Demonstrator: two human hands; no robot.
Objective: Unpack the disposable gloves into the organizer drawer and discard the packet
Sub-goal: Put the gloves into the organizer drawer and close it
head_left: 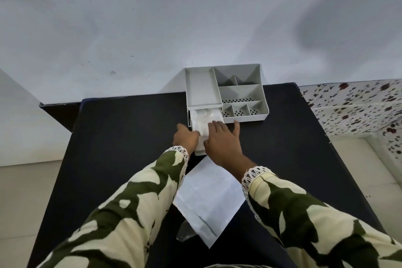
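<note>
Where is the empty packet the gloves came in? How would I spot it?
Find the black table with the grey organizer at its far edge. Come back toward the person, past the open drawer both hands touch. The packet lies flat between the two sleeves: a pale, shiny bag turned cornerwise, the only flat thing there.

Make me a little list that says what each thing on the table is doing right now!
table: black top, against the wall
organizer: grey, at the table's far edge, top compartments look empty
drawer: pulled out toward the person, white gloves inside
left hand: at the drawer's left side
right hand: flat over the drawer's right side, fingers spread
packet: white, lying flat on the table between the arms, not yet discarded
</note>
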